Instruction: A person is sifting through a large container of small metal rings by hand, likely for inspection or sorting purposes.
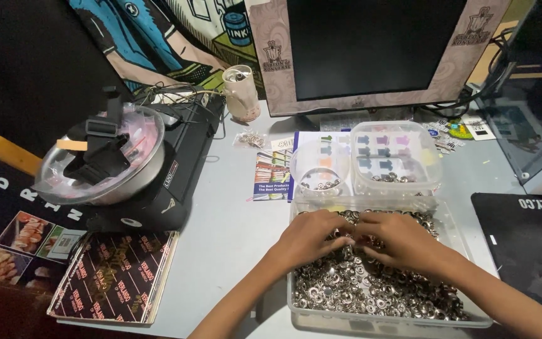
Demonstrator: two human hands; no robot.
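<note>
head view, lower middle of the frame: both hands are down in a clear plastic tub (296, 307) heaped with small silver metal snap pieces (359, 289). the left hand (312, 235) and the right hand (396, 240) meet over the upper part of the heap, fingertips almost touching each other. their fingers are curled downward into the pieces and seem pressed together around a few of them, but whether anything is actually pinched cannot be told, as the tips are buried in the pile.

just above the tub, toward the middle of the frame, stand a round clear cup (319, 164) with only a few of the same silver pieces at its bottom and a square clear container (396, 157) with a few more. by the look of it, the step in hand is picking or pairing pieces out of the heap, at an early stage since the small containers are nearly bare. the next move calls for a firm pinch on the chosen pieces and a clean lift clear of the pile.

at left on the grey tabletop (233, 226) sits a black box carrying a clear domed bowl (98, 157); a dark monitor (371, 50) stands at the top.
</note>
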